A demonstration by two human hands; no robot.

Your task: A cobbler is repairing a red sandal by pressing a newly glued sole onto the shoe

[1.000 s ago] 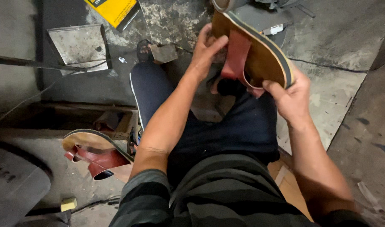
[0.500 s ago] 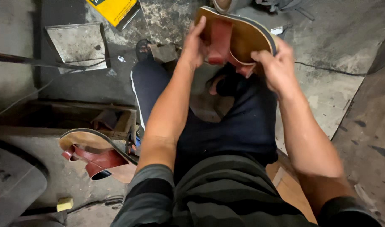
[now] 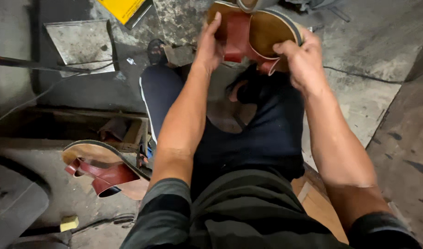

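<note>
Down at our left we see a second sandal [image 3: 103, 168], tan-soled with dark red straps, lying on the grey floor [image 3: 359, 60]. A small yellow block [image 3: 69, 223] sits near it. Farther off lie a grey metal plate [image 3: 80, 44] and a yellow box [image 3: 124, 8].

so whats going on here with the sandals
A seated person holds a sandal with a tan footbed and a dark red strap up in both hands. The left hand grips its strap side and the right hand holds the sole edge. A second, matching sandal lies on the floor beside their left leg, near a small yellow block.
</note>
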